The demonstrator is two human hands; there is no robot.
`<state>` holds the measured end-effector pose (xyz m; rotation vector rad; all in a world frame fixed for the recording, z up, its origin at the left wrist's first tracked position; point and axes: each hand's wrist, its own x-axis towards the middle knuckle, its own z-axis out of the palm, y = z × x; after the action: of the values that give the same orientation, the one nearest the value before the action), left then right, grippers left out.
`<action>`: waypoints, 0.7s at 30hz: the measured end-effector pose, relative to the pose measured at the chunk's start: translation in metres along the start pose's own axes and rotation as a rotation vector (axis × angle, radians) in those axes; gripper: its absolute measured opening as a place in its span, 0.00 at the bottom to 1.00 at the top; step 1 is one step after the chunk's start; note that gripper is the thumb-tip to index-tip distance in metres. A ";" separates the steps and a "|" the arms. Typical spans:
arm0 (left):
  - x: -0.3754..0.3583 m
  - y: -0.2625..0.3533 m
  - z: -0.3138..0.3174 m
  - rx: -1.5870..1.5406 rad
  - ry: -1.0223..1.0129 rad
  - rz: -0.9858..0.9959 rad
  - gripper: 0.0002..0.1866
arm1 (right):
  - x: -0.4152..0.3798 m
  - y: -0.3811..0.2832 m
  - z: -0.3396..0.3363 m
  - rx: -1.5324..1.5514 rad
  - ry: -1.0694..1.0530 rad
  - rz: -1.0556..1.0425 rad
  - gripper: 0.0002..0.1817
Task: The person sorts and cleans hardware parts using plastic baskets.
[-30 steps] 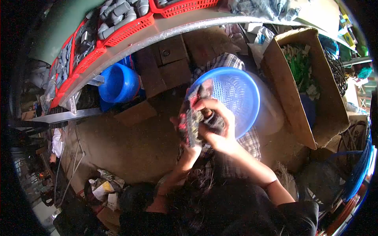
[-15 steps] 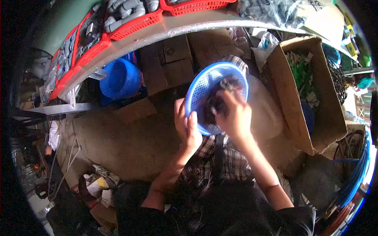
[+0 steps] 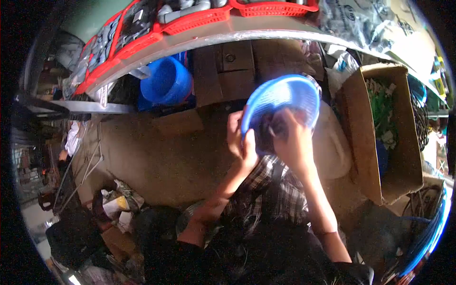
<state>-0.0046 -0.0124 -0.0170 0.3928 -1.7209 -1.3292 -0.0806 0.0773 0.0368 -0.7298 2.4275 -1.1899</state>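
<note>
A round blue plastic basket [image 3: 288,95] with perforated walls is held tilted over my lap. My left hand [image 3: 242,142] is closed on its left rim, with the thumb on the near side. Inside the basket lies a heap of small dark pieces [image 3: 270,129], too blurred to name. Reaching down into the basket, my right hand [image 3: 295,142] is among these pieces. Its fingers are smeared by motion and partly hidden, so their grip does not show.
Red baskets [image 3: 199,20] of grey pipe fittings line the shelf [image 3: 213,34] ahead. Under it stand a blue bucket [image 3: 166,83] and cardboard boxes [image 3: 237,57]. To my right is an open carton [image 3: 363,142] with green pieces inside. A coil of blue tubing [image 3: 434,235] hangs at far right.
The view has turned slightly left, so the surroundings appear shifted right. My left hand still holds the basket. My right hand has moved lower and deeper into it.
</note>
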 end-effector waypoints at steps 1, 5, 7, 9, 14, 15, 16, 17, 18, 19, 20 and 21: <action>0.001 0.006 0.003 -0.077 -0.041 -0.018 0.18 | -0.005 -0.005 0.001 0.193 -0.006 -0.062 0.16; -0.020 -0.019 0.014 -0.452 -0.043 -0.188 0.21 | -0.006 -0.022 0.007 0.832 0.198 0.031 0.10; -0.036 -0.035 0.010 -0.492 0.047 -0.368 0.22 | -0.022 0.000 -0.001 0.269 0.245 -0.142 0.15; -0.049 -0.068 0.004 -0.502 0.286 -0.616 0.23 | -0.035 0.018 -0.018 -0.054 0.368 -0.229 0.18; 0.053 -0.071 -0.089 -0.401 0.590 -0.619 0.24 | -0.036 0.047 -0.079 -0.346 0.661 -0.307 0.23; 0.063 -0.093 -0.117 -0.353 0.675 -0.572 0.24 | -0.037 0.071 -0.092 -0.057 0.698 -0.169 0.20; 0.074 -0.112 -0.143 -0.306 0.760 -0.522 0.24 | -0.038 0.095 -0.106 0.294 0.775 -0.057 0.18; 0.089 -0.118 -0.161 -0.287 0.778 -0.515 0.24 | -0.039 0.120 -0.119 0.617 0.891 0.029 0.16; 0.101 -0.123 -0.178 -0.266 0.794 -0.513 0.24 | -0.049 0.105 -0.133 0.651 0.871 0.120 0.17; 0.111 -0.131 -0.193 -0.260 0.818 -0.562 0.23 | -0.067 0.140 -0.153 0.335 0.940 -0.030 0.17; 0.121 -0.142 -0.208 -0.255 0.841 -0.613 0.22 | -0.084 0.173 -0.173 0.009 1.044 -0.155 0.18; 0.129 -0.171 -0.238 -0.160 0.866 -0.663 0.20 | -0.100 0.197 -0.200 -0.319 0.977 -0.153 0.18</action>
<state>0.0696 -0.3112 -0.1065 1.3023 -0.7627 -1.4125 -0.1595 0.3628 0.0045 -0.4640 3.4708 -1.4648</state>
